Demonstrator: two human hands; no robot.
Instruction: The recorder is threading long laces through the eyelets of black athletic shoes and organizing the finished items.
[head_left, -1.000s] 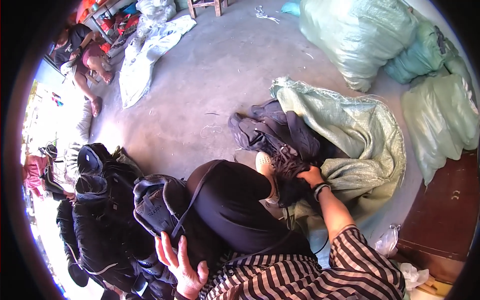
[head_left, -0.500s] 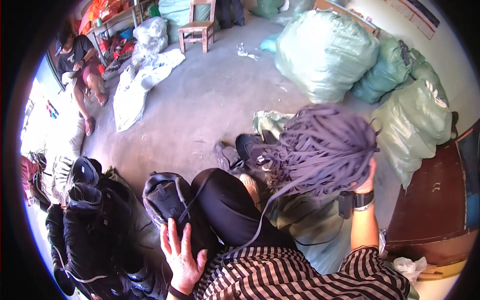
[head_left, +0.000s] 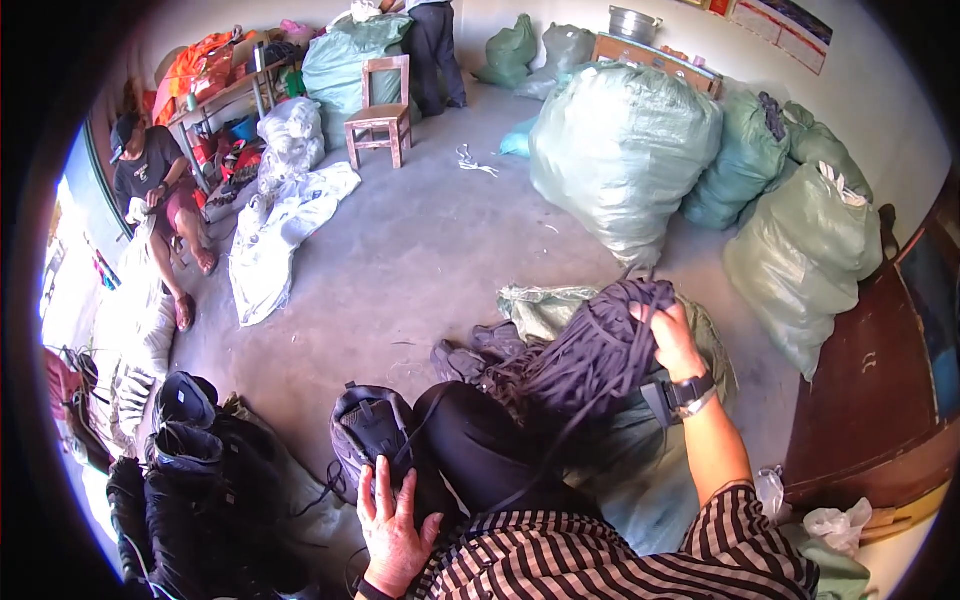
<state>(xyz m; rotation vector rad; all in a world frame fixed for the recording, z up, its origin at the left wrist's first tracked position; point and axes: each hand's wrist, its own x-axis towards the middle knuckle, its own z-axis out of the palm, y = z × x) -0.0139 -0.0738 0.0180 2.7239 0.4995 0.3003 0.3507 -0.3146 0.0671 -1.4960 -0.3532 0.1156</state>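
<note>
My right hand (head_left: 668, 338) grips a thick bundle of dark purple-grey shoelaces (head_left: 605, 350), which hangs down toward the floor in front of me. One lace trails from the bundle across my lap. On my left thigh rests a dark shoe (head_left: 372, 430), its opening turned away from me. My left hand (head_left: 396, 530) lies on this shoe with the fingers spread and the thumb apart. More dark shoes (head_left: 462, 358) stand on the floor by the hanging laces, partly covered by them.
Dark shoes (head_left: 190, 450) are piled at my left. Large stuffed green sacks (head_left: 625, 150) stand at the far right, near a brown board (head_left: 850, 400). A wooden chair (head_left: 380, 115) stands at the back. One person (head_left: 150, 180) sits far left; another (head_left: 432, 55) stands behind the chair.
My right hand has lowered the lace bundle, which now hangs narrower and nearer the floor. The left hand stays on the shoe. My view has tilted up slightly.
</note>
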